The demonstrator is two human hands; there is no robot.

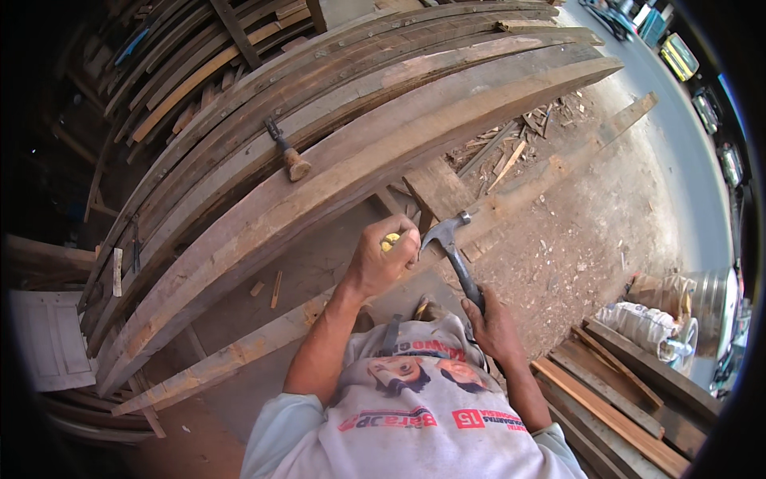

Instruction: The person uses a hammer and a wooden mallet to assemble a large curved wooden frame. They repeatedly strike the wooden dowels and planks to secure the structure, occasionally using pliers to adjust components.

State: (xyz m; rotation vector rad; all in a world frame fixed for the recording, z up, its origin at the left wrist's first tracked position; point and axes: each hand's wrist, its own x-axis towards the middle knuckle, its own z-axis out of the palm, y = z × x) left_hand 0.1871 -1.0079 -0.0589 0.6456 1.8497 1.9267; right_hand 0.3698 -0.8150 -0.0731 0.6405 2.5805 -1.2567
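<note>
My left hand (384, 254) is closed around a small yellow thing with dark marks (389, 240); the fingers hide most of it, so its kind does not show. Wrapped round the lower handle of a claw hammer (461, 263), my right hand (496, 326) holds it with the head up. That head is close to the left fist, above a long narrow plank (550, 174) running from lower left to upper right. I cannot tell whether the hammer touches the plank. A short wide board (439, 191) lies just beyond the hammer head.
Long thick beams (343, 180) lie side by side beyond the plank. On them rests a dark tool with a flared wooden end (295, 164). Wood scraps (511, 156) litter the ground. Boards (606, 407) and a white sack (638, 326) are at the right, a white panel (52, 339) at the left.
</note>
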